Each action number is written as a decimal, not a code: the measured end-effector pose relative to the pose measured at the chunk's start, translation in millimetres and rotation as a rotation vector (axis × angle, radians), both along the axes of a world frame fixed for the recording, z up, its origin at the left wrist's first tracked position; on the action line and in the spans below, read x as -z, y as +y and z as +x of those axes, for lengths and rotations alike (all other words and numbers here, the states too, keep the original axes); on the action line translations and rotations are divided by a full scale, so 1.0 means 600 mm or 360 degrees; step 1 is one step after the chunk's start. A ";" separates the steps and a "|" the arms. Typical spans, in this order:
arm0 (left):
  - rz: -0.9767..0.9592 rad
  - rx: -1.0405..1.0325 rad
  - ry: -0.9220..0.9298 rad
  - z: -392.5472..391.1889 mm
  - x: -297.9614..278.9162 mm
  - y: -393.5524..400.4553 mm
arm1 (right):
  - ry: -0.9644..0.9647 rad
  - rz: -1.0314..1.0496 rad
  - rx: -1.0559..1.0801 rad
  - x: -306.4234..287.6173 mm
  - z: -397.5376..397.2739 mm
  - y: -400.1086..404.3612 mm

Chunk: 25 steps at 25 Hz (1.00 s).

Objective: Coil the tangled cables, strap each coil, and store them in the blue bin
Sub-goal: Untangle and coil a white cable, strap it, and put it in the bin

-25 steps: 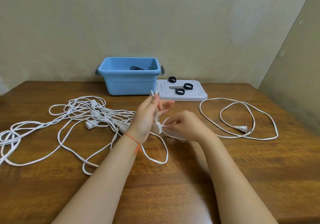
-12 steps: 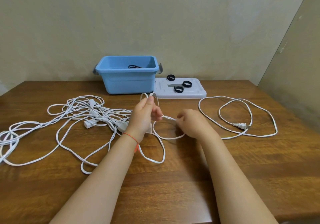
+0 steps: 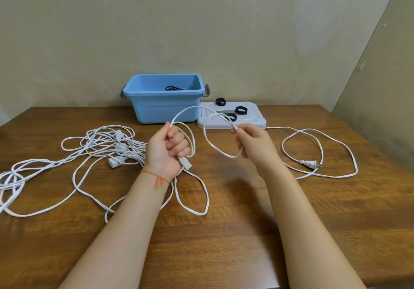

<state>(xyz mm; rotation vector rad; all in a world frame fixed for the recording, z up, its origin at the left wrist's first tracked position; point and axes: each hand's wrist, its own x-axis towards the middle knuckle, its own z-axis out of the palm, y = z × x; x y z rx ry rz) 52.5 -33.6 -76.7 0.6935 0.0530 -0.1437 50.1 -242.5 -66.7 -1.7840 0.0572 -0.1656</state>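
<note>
My left hand (image 3: 167, 152) grips a small coil of a white cable (image 3: 193, 142), with the cable's socket end (image 3: 185, 163) sticking out below the fist. My right hand (image 3: 253, 142) pinches the same cable further along, and a loop hangs between the two hands above the table. The rest of this cable trails right to a plug (image 3: 310, 163). A tangle of white cables (image 3: 105, 146) lies on the table to the left. The blue bin (image 3: 164, 100) stands at the back with a dark coil (image 3: 173, 88) inside.
A white lid (image 3: 251, 122) lies right of the bin with three black straps (image 3: 240, 110) on it. The wooden table (image 3: 224, 232) meets a wall behind and another wall on the right. Cable loops lie under my left wrist.
Both hands have risen off the table and moved apart. My left hand now grips a formed loop, and my right hand has drawn out another loop of the cable.
</note>
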 end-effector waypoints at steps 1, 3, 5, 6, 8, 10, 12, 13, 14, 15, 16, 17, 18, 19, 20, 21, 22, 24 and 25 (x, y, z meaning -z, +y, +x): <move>-0.0108 0.0018 0.0051 -0.001 0.000 0.003 | 0.0055 0.0158 -0.0024 -0.003 -0.001 0.001; -0.0181 0.0009 0.0104 -0.001 0.001 0.001 | 0.0168 0.0380 -0.0079 -0.004 -0.003 0.005; -0.0075 -0.0029 0.0101 -0.003 0.000 -0.009 | 0.0208 0.0518 -0.0193 0.002 -0.005 0.012; 0.0024 -0.0047 0.0081 -0.004 -0.001 -0.016 | 0.0206 0.0563 -0.0269 0.004 -0.007 0.018; 0.0231 -0.0056 -0.0002 -0.009 -0.003 -0.030 | 0.0207 0.0508 -0.0334 0.007 -0.013 0.032; 0.0440 -0.0049 -0.0147 -0.017 -0.003 -0.044 | 0.0258 0.0311 -0.0238 0.009 -0.017 0.049; 0.0626 -0.0052 -0.0268 -0.023 -0.002 -0.054 | 0.0315 0.0179 -0.0099 0.010 -0.020 0.062; 0.0682 -0.0065 -0.0272 -0.024 -0.003 -0.056 | 0.0337 0.0158 -0.0060 0.010 -0.020 0.065; 0.0702 -0.0090 -0.0233 -0.024 -0.004 -0.055 | 0.0360 0.0133 -0.0043 0.009 -0.020 0.065; 0.0691 -0.0125 -0.0163 -0.022 -0.005 -0.052 | 0.0381 0.0099 -0.0051 0.007 -0.020 0.062; 0.0658 -0.0170 -0.0083 -0.018 -0.005 -0.046 | 0.0400 0.0069 -0.0077 0.004 -0.019 0.057; 0.0624 -0.0214 -0.0005 -0.014 -0.006 -0.038 | 0.0412 0.0045 -0.0107 0.002 -0.019 0.050; 0.0602 -0.0244 0.0062 -0.011 -0.007 -0.031 | 0.0410 0.0013 -0.0136 0.000 -0.018 0.044; 0.0594 -0.0250 0.0106 -0.008 -0.007 -0.024 | 0.0386 -0.0039 -0.0166 0.000 -0.018 0.039; 0.0596 -0.0220 0.0124 -0.006 -0.007 -0.020 | 0.0325 -0.0112 -0.0197 0.001 -0.019 0.037; 0.0611 -0.0148 0.0119 -0.005 -0.007 -0.017 | 0.0223 -0.0206 -0.0218 0.003 -0.020 0.037; 0.0639 -0.0037 0.0093 -0.006 -0.007 -0.018 | 0.0085 -0.0313 -0.0224 0.006 -0.020 0.038; 0.0752 0.0234 -0.0002 -0.008 -0.006 -0.020 | -0.0209 -0.0495 -0.0219 0.008 -0.022 0.045; 0.0826 0.0360 -0.0051 -0.010 -0.006 -0.022 | -0.0332 -0.0542 -0.0224 0.007 -0.024 0.049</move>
